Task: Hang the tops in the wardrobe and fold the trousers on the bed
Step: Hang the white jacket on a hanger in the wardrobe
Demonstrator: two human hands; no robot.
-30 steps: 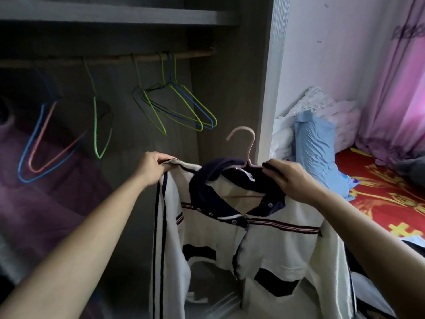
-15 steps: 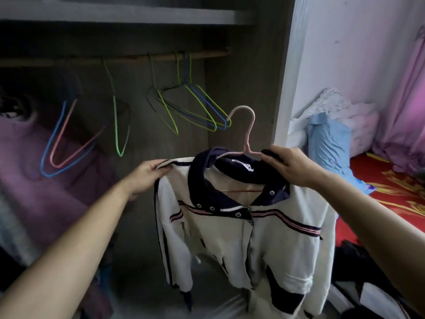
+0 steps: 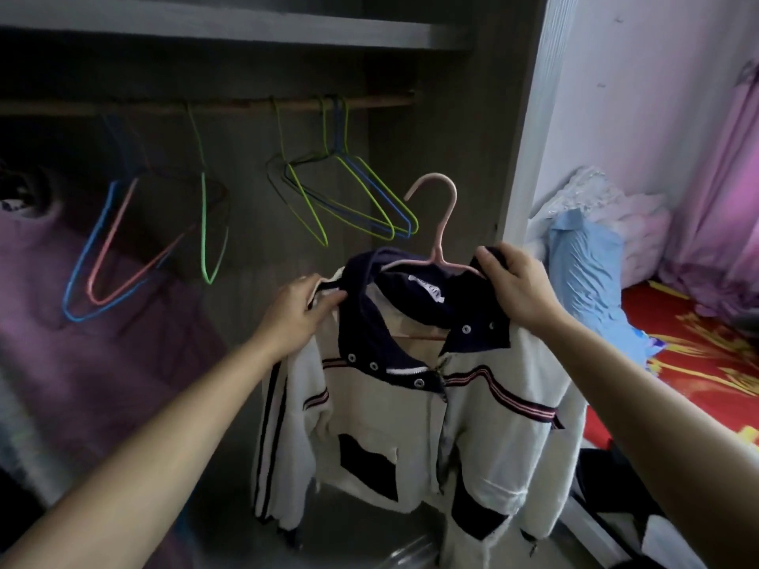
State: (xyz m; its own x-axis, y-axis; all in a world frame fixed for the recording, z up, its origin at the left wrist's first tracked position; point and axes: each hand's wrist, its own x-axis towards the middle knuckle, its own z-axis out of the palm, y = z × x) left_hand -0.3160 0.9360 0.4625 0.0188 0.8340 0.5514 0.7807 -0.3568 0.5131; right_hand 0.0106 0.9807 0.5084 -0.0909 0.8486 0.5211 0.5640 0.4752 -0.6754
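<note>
The neck label (image 3: 427,286) inside the jacket (image 3: 484,437) carries print too blurred to read.

Wardrobe rail (image 3: 246,105) with wire hangers (image 3: 345,195); red bed (image 3: 698,342) with blue pillow (image 3: 587,273).

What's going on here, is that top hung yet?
Not yet. A person stands at the open wardrobe holding a white and navy jacket that is already on a pink hanger. The left hand grips one shoulder of the jacket, and the right hand grips the collar at the other side. The hanger's hook is free in the air, below the rail, where several empty hangers hang.
</note>
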